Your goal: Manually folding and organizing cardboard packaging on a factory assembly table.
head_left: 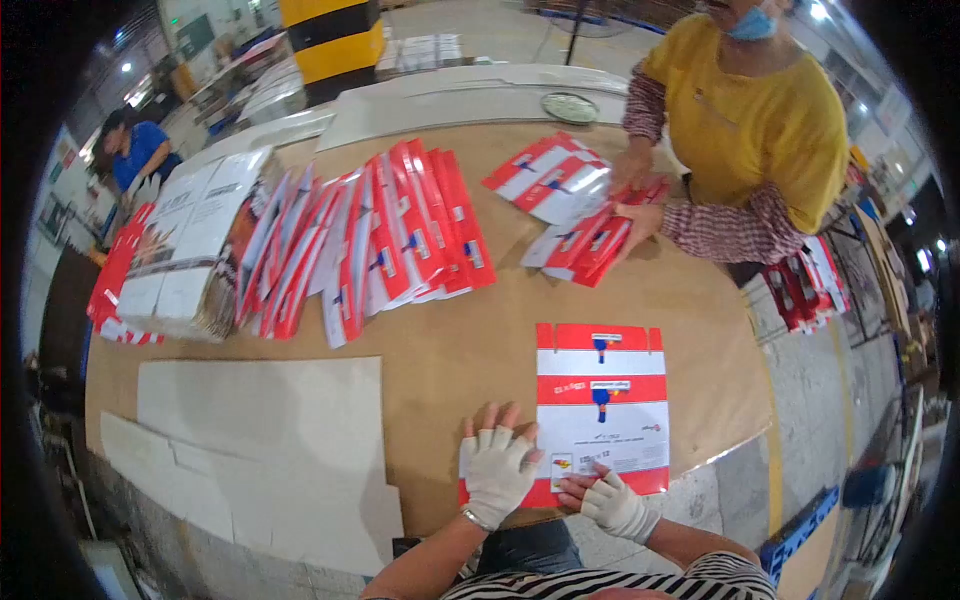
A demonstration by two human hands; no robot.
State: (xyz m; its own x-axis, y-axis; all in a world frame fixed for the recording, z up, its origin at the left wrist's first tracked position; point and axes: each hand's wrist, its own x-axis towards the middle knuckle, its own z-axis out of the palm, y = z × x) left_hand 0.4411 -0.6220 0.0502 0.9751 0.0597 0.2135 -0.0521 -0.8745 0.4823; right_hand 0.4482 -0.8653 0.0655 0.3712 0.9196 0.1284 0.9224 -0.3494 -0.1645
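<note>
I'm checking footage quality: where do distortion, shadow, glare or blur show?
Head view: brown tabletop bows at its edges, corners black; soft shadow dims the grey sheet; a light glares upper right; nearest red-and-white carton looks crisper than the distant person in blue.

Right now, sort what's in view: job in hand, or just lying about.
Job in hand, it appears:
flat carton, touched by the left hand and right hand
fanned cartons
cartons handled by a co-worker

Likely just lying about:
grey board at left
round item at the far side
</note>
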